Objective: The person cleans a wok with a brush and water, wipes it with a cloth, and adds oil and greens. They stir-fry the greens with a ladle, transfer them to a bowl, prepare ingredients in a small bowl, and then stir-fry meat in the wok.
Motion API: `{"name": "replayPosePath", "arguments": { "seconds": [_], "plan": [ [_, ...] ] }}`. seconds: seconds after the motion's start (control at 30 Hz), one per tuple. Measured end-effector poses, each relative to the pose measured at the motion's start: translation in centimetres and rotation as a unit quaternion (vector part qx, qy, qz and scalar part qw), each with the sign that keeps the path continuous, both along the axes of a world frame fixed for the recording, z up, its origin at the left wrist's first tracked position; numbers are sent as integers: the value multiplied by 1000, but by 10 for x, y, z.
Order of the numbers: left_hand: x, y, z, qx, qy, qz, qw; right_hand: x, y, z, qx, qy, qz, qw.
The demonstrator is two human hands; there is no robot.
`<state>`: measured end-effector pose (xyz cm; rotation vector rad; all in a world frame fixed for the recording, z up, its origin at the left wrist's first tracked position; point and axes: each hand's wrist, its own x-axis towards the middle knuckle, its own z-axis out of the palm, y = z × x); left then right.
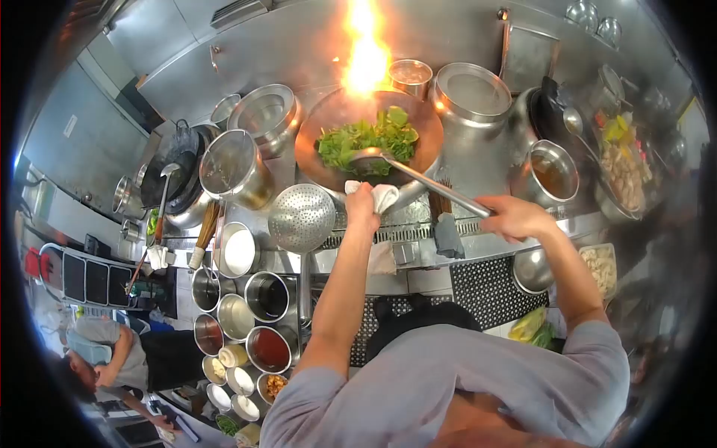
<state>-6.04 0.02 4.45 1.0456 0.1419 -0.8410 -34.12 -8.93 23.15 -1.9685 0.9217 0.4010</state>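
Observation:
A large wok [314, 145] sits on the range with chopped leafy greens [358, 142] in it, and a tall flame [364, 56] rises at its far side. My left hand [361, 205] is closed on a folded white cloth [384, 196] at the wok's near rim; whether the fingers also grip the rim is hidden. My right hand [519, 218] is wrapped round the long handle of a ladle [441, 184]. The ladle's bowl lies among the greens in the wok.
A perforated skimmer [302, 218] lies left of my left hand. Lidded pots [470, 89] flank the wok. Pots of sauces [269, 349] stand lower left. A pot of brown liquid [553, 175] and a food-filled container [624, 168] are at right. Another person [112, 347] stands at far left.

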Motion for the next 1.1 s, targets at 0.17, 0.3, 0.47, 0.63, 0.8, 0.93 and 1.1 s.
{"name": "replayPosePath", "arguments": {
  "seconds": [0.17, 0.3, 0.47, 0.63, 0.8, 0.93, 1.1],
  "plan": [
    [-37, 16, -65, 36, -91, 19, 995, 21, -3, -70, -144, -154, 36, 977],
    [-60, 29, -42, -8, -101, 86, 991, -35, 23, -43, -27, -192, -79, 978],
    [11, -12, -32, 46, -61, 14, 997, 4, 17, -74, -184, -227, -45, 955],
    [-24, 67, -40, -75, 75, -108, 988, 49, -28, -153, -294, -132, 49, 945],
    [-147, 276, -86, 7, 25, -145, 989, 76, 17, -139, -322, -315, 70, 890],
    [-232, 412, -88, 139, 161, -11, 977, 143, 135, -112, -65, -316, 258, 911],
    [-267, 509, -117, 95, 152, 121, 976, 209, 377, -121, 205, -299, 537, 762]
  ]
}}
